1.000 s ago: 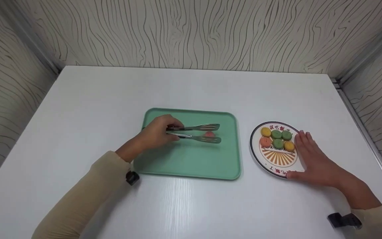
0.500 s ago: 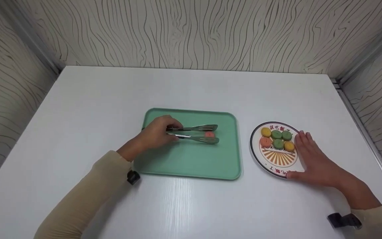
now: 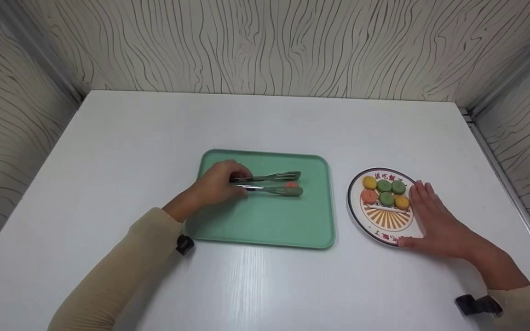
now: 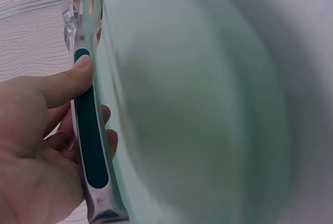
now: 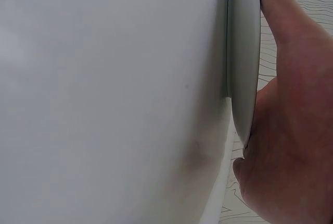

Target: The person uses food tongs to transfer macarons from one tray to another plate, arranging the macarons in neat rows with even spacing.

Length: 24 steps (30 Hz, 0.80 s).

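Observation:
My left hand grips a pair of metal tongs over the green tray. In the left wrist view the thumb presses the dark green handle inlay, with fingers curled behind. A salmon-pink macaron lies between the slotted tong ends, partly covered by the nearer one. The tong arms stand a little apart. At the right, my right hand rests along the rim of a round printed plate, thumb and fingers straight and spread. The right wrist view shows the plate edge-on beside that hand.
On the plate's upper half sit several macarons: green, yellow and one salmon-pink. Tray and plate stand side by side with a narrow gap on the white table. Wood-patterned panels close off the back and sides.
The tong ends have shifted slightly left, and their nearer arm has moved closer to the farther one, now covering part of the macaron. My right hand and the plate stay put.

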Available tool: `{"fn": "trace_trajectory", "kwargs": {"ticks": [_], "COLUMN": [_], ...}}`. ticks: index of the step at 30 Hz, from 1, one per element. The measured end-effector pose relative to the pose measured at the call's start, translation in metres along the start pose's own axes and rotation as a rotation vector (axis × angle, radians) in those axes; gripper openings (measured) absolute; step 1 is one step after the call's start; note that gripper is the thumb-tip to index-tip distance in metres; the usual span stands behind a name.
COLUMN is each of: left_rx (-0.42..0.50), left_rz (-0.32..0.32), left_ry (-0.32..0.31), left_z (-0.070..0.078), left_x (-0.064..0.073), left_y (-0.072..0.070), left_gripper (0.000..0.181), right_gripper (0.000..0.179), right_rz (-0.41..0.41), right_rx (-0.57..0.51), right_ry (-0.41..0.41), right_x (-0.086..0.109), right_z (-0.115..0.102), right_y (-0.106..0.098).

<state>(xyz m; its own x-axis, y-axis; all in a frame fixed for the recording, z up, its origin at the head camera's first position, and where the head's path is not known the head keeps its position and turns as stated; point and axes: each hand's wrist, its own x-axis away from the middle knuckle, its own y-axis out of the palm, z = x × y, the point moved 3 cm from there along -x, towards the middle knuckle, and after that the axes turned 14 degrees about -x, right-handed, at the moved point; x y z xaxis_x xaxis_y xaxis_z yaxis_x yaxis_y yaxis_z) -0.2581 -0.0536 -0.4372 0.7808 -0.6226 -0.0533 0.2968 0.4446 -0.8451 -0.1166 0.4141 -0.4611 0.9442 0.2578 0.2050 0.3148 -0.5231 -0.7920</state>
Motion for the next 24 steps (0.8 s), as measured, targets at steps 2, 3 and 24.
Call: {"fn": "trace_trajectory", "kwargs": {"ticks": [2, 3, 24], "left_rx": [0.0, 0.0, 0.016], "left_rz": [0.0, -0.001, -0.006], "left_ry": [0.001, 0.0, -0.013], "left_z": [0.0007, 0.0011, 0.0043], "left_x": [-0.0005, -0.0007, -0.0018], "left_y": [0.0006, 0.001, 0.0052], "left_gripper": [0.028, 0.028, 0.02], "right_gripper": [0.13, 0.13, 0.127], "right_rz": [-0.001, 0.002, 0.024], "right_rx": [0.0, 0.002, -0.001], "right_ry": [0.001, -0.002, -0.049], "right_x": [-0.0001, -0.0001, 0.0012], "right_z": [-0.0003, -0.0003, 0.0015], "right_y": [0.0001, 0.0002, 0.0007]}}
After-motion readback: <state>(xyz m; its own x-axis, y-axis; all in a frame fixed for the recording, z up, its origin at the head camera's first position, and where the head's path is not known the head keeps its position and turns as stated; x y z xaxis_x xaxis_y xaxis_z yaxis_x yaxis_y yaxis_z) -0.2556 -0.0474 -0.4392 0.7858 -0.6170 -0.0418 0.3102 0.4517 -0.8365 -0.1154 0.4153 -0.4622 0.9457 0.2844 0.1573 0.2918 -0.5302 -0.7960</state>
